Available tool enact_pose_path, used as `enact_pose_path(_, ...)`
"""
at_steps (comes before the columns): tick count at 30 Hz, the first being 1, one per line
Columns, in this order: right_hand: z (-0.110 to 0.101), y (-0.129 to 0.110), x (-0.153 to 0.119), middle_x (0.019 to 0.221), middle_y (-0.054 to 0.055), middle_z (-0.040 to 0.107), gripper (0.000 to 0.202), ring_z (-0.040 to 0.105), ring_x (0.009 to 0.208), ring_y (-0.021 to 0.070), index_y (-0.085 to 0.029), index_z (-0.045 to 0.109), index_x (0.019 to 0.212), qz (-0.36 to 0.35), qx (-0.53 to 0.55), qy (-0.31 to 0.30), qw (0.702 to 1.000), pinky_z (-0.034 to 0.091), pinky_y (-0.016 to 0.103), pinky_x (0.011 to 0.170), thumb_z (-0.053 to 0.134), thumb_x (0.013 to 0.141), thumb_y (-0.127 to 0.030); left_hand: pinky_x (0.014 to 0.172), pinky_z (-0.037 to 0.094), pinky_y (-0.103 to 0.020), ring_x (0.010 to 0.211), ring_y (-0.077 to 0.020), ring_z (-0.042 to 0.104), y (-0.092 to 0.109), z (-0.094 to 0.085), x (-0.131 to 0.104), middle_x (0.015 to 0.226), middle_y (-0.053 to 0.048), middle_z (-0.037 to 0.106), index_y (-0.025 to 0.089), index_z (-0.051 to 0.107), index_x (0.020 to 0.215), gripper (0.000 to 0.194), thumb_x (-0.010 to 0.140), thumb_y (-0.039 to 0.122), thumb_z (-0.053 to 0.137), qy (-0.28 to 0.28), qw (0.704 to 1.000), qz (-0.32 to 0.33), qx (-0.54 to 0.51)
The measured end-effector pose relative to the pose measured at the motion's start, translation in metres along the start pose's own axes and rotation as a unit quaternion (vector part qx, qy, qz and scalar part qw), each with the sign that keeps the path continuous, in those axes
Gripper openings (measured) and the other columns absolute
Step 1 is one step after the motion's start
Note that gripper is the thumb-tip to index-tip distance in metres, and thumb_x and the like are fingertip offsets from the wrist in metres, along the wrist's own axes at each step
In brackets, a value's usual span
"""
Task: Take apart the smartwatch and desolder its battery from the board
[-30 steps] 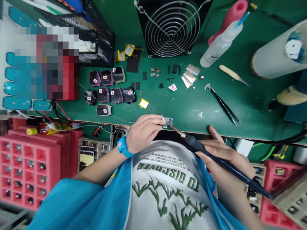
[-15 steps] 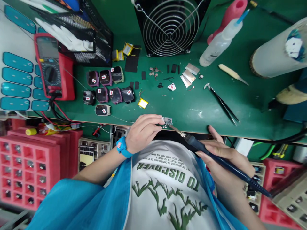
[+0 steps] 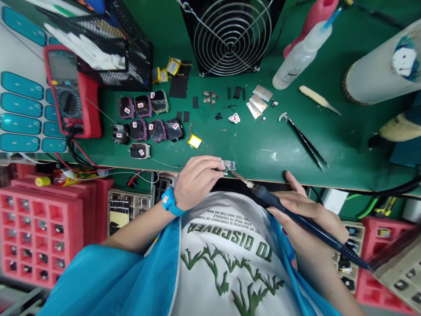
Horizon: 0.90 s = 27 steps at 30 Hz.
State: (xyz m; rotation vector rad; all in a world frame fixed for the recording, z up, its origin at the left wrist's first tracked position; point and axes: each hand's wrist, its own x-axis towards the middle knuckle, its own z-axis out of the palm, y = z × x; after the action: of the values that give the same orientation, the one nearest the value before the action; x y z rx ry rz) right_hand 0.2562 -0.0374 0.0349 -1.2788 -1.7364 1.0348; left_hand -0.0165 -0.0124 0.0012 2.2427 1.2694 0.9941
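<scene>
At the bench's front edge my left hand (image 3: 199,180) pinches a small silvery electronic part (image 3: 229,165) between thumb and fingers. A thin pale wire (image 3: 166,164) runs to this hand from the left; its end is hidden under the fingers. My right hand (image 3: 309,219) is closed around the dark blue handle of a soldering iron (image 3: 279,205). The iron's tip points left, right beside the lower edge of the part; whether it touches is too small to tell. A yellow-edged battery (image 3: 194,141) with thin leads lies just beyond my left hand.
Several watch cases (image 3: 140,130) sit at the left, near a red multimeter (image 3: 73,94) and a black mesh organizer (image 3: 131,48). A fan (image 3: 229,44) stands at the back. Tweezers (image 3: 305,142), a cream-handled tool (image 3: 317,98) and a clear bottle (image 3: 297,61) are on the right.
The whole scene has shifted very slightly with the camera. Both hands, the part and the soldering iron keep nearly the same positions.
</scene>
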Motion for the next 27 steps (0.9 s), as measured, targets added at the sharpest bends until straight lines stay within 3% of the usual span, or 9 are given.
enact_pose_path(14, -0.0020, -0.0002, 0.0035, 0.098, -0.002, 0.082, 0.009, 0.079, 0.079, 0.0186, -0.027, 0.075, 0.097, 0.003, -0.015, -0.039, 0.999, 0.032, 0.056, 0.129, 0.073, 0.090, -0.021, 0.093, 0.059, -0.038, 0.109, -0.0204, 0.072, 0.0000, -0.0010, 0.0007, 0.103, -0.004, 0.077, 0.020, 0.064, 0.094, 0.009, 0.095, 0.011, 0.068, 0.004, 1.000, 0.002, -0.006)
enact_pose_path(20, -0.0031, 0.0003, 0.0053, 0.097, -0.001, 0.082, 0.010, 0.079, 0.080, 0.0198, -0.027, 0.076, 0.097, -0.007, -0.018, -0.035, 0.999, 0.035, 0.055, 0.128, 0.072, 0.091, -0.020, 0.091, 0.061, -0.039, 0.109, -0.0234, 0.073, 0.0022, -0.0050, 0.0037, 0.102, -0.006, 0.076, 0.017, 0.051, 0.064, 0.035, 0.093, 0.016, 0.072, -0.001, 1.000, 0.006, -0.018)
enact_pose_path(25, -0.0017, -0.0008, 0.0065, 0.098, -0.001, 0.082, 0.017, 0.080, 0.080, 0.0206, -0.030, 0.075, 0.105, -0.031, -0.008, -0.021, 0.999, 0.036, 0.056, 0.127, 0.071, 0.092, -0.022, 0.093, 0.062, -0.039, 0.107, -0.0213, 0.072, 0.0054, -0.0069, 0.0066, 0.100, -0.004, 0.076, 0.019, 0.067, 0.090, 0.008, 0.093, 0.015, 0.074, -0.014, 1.000, -0.016, -0.016)
enact_pose_path(27, -0.0012, -0.0012, 0.0060, 0.098, -0.002, 0.083, 0.019, 0.080, 0.081, 0.0215, -0.031, 0.074, 0.105, -0.032, -0.005, -0.017, 0.999, 0.036, 0.059, 0.126, 0.072, 0.090, -0.020, 0.094, 0.061, -0.040, 0.108, -0.0215, 0.072, 0.0057, -0.0067, 0.0062, 0.102, -0.006, 0.076, 0.018, 0.068, 0.097, 0.008, 0.093, 0.013, 0.073, -0.018, 1.000, -0.014, -0.018)
